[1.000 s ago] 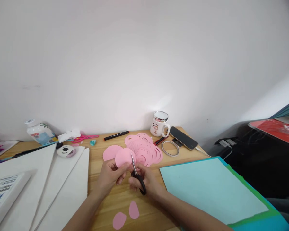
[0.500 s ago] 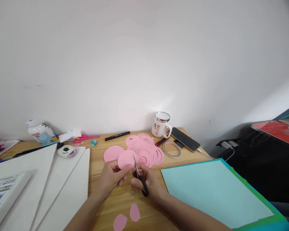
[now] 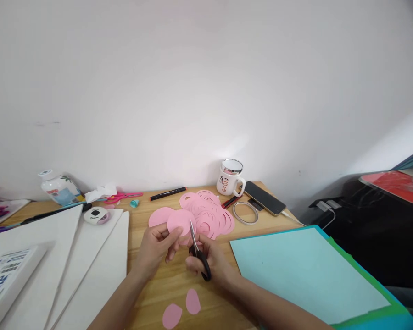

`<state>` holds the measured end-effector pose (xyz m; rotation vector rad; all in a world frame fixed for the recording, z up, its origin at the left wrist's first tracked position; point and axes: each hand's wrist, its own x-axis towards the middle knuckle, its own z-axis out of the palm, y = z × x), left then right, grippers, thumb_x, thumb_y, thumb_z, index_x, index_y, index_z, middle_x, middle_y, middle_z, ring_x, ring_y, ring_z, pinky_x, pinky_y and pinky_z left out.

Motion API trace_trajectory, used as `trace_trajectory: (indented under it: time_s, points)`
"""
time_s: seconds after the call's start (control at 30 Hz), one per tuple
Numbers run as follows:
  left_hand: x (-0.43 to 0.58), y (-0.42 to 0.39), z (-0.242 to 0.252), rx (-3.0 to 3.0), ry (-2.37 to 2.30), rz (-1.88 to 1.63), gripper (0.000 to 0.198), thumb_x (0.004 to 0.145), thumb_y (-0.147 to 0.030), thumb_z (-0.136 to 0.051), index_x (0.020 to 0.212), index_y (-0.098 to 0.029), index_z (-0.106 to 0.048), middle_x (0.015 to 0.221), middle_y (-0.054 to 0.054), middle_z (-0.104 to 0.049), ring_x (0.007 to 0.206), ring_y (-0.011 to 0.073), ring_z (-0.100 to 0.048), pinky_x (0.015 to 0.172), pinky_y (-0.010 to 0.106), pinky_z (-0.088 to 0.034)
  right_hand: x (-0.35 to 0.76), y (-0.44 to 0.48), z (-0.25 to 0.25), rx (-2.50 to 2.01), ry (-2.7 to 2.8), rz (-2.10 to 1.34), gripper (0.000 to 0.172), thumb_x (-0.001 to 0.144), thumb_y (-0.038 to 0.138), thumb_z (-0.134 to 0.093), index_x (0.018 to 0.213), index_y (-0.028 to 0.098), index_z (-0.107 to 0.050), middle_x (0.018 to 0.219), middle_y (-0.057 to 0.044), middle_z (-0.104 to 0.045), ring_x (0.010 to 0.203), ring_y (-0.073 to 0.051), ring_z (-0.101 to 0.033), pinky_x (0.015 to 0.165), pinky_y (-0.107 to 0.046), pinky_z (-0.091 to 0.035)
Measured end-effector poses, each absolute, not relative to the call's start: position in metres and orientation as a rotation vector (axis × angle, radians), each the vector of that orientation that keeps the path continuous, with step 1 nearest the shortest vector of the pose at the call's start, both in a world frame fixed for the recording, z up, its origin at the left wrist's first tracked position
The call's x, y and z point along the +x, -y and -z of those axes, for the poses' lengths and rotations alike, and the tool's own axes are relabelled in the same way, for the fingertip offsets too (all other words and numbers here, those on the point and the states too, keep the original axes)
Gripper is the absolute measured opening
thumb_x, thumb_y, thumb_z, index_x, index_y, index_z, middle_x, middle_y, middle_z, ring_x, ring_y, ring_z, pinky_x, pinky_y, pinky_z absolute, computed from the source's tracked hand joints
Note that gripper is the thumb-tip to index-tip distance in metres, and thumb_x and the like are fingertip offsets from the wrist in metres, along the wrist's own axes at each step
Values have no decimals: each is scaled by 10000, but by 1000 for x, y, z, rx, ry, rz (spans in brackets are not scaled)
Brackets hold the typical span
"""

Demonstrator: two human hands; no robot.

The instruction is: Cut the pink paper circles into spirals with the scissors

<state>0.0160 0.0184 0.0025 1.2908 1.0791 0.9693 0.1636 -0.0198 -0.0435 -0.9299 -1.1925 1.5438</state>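
Observation:
My left hand pinches a pink paper disc by its lower edge, holding it up over the wooden desk. Black-handled scissors are gripped in my right hand, blades pointing up into the disc's right edge. Behind the hands lies a pile of pink paper rings and offcuts, with another pink disc to its left. Two small pink petal shapes lie on the desk near me.
White boards fan out on the left. Cyan and green paper sheets lie on the right. At the back stand a mug, phone, tape ring, black marker, small white punch and bottle.
The disc has been turned slightly in my left hand and the scissors have shifted a little along its edge. Everything else on the desk stays put.

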Motion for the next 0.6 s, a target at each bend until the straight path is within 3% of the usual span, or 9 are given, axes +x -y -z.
trace_trajectory:
  time_s: [0.17,0.27,0.37,0.43,0.53,0.6]
  points:
    - [12,-25,1,1246,-1146,-1160,371,751,-427,-595,526,-152,-489,408,-59,-475,299,42,-352,319,166,-239,177,19,25,-1044,1444,-1484,431,606,382,-734,898,215,-463,566,82,-495,460,-83,-402,439,-191,-302]
    - [9,-29,-1,1286,-1215,-1183,393,763,-461,-561,525,-160,-474,395,-62,-442,310,48,-340,328,165,-241,198,29,-4,-1319,1854,-1107,273,634,246,-709,806,221,-499,485,100,-450,425,-82,-369,434,-191,-239]
    - [6,-35,-9,1452,-1239,-1012,440,756,-483,-540,468,-168,-433,378,-59,-411,311,53,-332,337,166,-232,225,44,-29,-1610,2128,-629,267,650,190,-708,845,211,-527,545,50,-572,490,-129,-493,478,-219,-236]
    - [2,-37,-20,1621,-1282,-835,418,755,-473,-524,474,-169,-465,398,-39,-451,328,74,-367,357,177,-261,241,53,-35,-1848,2199,-484,291,652,204,-720,875,202,-532,642,-9,-661,566,-183,-582,483,-232,-227]
    - [-7,-29,-37,1991,-1540,-824,207,732,-367,-550,747,-177,-631,522,8,-572,460,151,-504,407,202,-312,259,59,-26,-2192,2169,-332,311,669,267,-720,907,189,-536,740,-85,-707,673,-264,-652,466,-245,-199]
    - [-12,-7,-42,2238,-1717,-943,248,775,-311,-494,942,-194,-636,750,67,-644,595,197,-562,452,231,-338,270,59,-17,-2314,2098,-263,303,699,295,-699,918,165,-535,760,-124,-708,718,-304,-661,463,-253,-201]
